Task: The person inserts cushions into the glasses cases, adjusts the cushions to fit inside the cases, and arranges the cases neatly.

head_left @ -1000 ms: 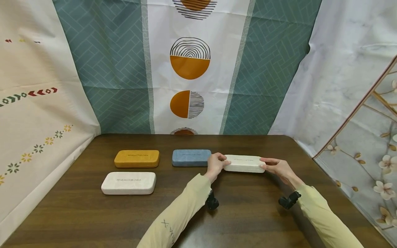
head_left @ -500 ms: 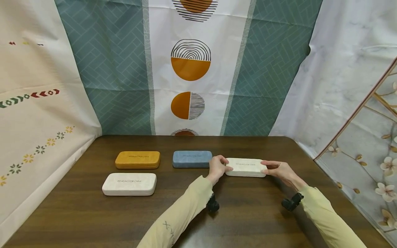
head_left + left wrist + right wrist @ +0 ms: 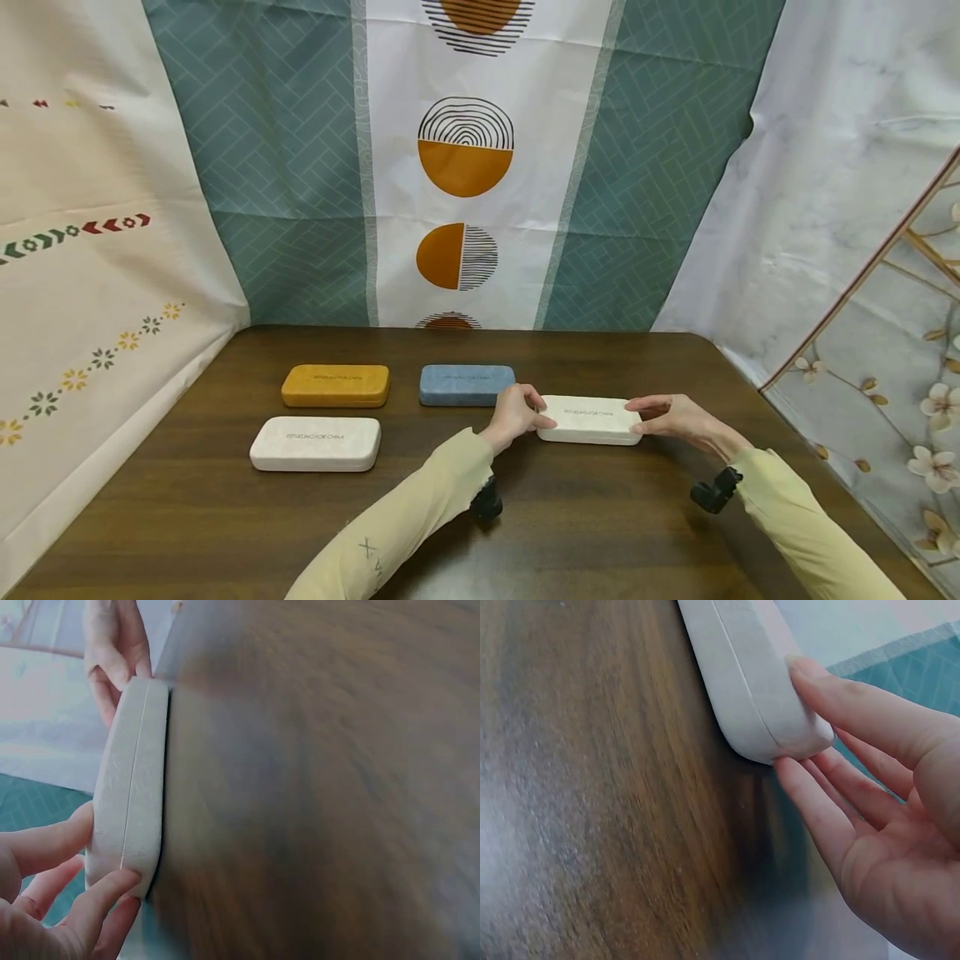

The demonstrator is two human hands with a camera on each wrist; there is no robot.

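Note:
A white hard glasses case (image 3: 589,419) with small dark lettering on its lid lies right of centre on the table. My left hand (image 3: 515,415) grips its left end between thumb and fingers, and my right hand (image 3: 686,423) pinches the right end. In the left wrist view the case's side (image 3: 131,772) shows a thin seam, with the left fingertips around the near end. Thumb and fingers of the right hand (image 3: 892,787) touch the case's rounded corner in the right wrist view. The lid is closed. Whether the case rests fully on the wood I cannot tell.
On the left stand a yellow case (image 3: 336,386) at the back and a second white case (image 3: 316,444) in front of it. A blue case (image 3: 467,385) lies just behind my left hand. Patterned cloths (image 3: 300,208) hang around the brown table (image 3: 585,533).
Both hands have drawn the right white case a little toward me, so it now lies nearer than the blue case. The other cases keep their places.

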